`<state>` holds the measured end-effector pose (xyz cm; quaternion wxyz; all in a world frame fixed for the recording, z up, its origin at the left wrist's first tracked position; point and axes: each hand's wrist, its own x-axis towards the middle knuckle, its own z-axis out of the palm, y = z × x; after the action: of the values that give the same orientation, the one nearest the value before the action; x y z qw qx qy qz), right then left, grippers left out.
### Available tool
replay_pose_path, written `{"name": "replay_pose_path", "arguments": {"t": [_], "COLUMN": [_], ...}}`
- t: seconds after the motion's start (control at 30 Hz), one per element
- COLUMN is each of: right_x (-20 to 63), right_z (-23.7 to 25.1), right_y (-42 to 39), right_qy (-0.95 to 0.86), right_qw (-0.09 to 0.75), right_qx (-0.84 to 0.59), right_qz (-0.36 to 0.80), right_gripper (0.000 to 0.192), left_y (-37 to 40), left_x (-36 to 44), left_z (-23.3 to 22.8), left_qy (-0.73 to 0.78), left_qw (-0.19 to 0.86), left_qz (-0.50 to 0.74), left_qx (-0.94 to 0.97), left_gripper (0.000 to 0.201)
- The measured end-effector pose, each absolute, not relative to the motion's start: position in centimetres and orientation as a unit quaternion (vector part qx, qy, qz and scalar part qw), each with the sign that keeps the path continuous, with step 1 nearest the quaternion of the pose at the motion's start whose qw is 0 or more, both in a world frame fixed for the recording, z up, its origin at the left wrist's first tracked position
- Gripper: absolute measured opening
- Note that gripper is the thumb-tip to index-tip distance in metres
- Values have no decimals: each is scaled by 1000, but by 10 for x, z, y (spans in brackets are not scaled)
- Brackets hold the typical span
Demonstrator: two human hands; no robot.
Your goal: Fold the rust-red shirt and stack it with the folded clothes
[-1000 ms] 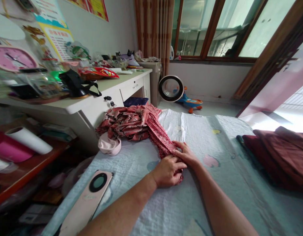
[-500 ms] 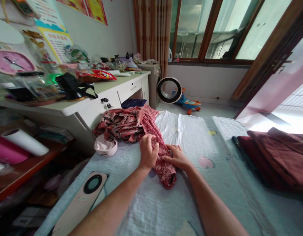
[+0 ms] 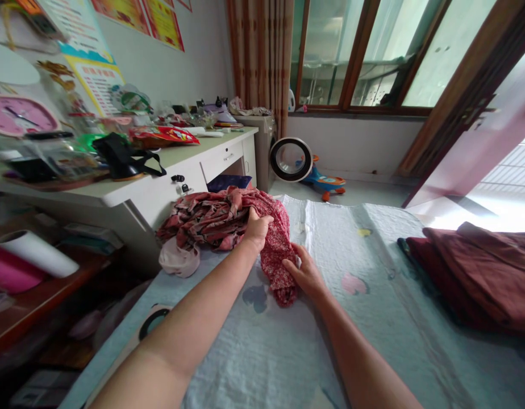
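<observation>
- Where the red patterned cloth [image 3: 228,218] bunches up at the far left corner of the bed [image 3: 373,318], its folds hide most of its own shape, so what kind of garment it is cannot be told.
- Reaching far forward, the left hand [image 3: 257,227] is closed around a gathered fold of that cloth; its fingertips are buried in the fabric.
- Palm down, the right hand [image 3: 304,271] pinches the narrow dangling end of the same cloth just above the quilt; the thumb shows, the other fingers are partly tucked under.
- Thin and soft, the cloth is printed with small pale flecks on red, with darker flowers in the heap.
- Pale blue and stitched in a fine quilted grid, the bed cover bears faint cartoon shapes.
- Half hidden under the left forearm, a flat pink phone [image 3: 149,324] shows only its dark round ring.
- Beside the heap lies a pale pink cap [image 3: 179,260], rounded and limp.
- Cut off by the right edge, a dark maroon folded blanket [image 3: 475,272] lies in heavy creases.
- Cluttered and blurred, the white desk [image 3: 160,182] carries a black bag [image 3: 117,154] and things too small to name.
</observation>
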<state>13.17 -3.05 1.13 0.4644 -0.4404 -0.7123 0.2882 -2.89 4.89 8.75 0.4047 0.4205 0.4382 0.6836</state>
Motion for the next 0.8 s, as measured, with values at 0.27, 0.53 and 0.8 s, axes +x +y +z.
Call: {"name": "replay_pose_path", "arguments": {"t": [0.27, 0.53, 0.8], "right_x": [142, 162, 157], "right_z": [6, 9, -2], "right_y": [-23, -15, -9], "right_qy": [-574, -497, -631], "right_qw": [545, 576, 470], "right_qx": [-470, -465, -493], "right_qz": [390, 452, 372], "right_gripper": [48, 69, 66], "left_y": [53, -38, -55], "left_x": [-37, -9, -31], "left_z": [133, 69, 82], "left_qy": [441, 427, 283], "left_qw": [270, 109, 167], "left_qz": [555, 136, 189], "left_qx": [652, 887, 925], "left_gripper": [63, 44, 21]}}
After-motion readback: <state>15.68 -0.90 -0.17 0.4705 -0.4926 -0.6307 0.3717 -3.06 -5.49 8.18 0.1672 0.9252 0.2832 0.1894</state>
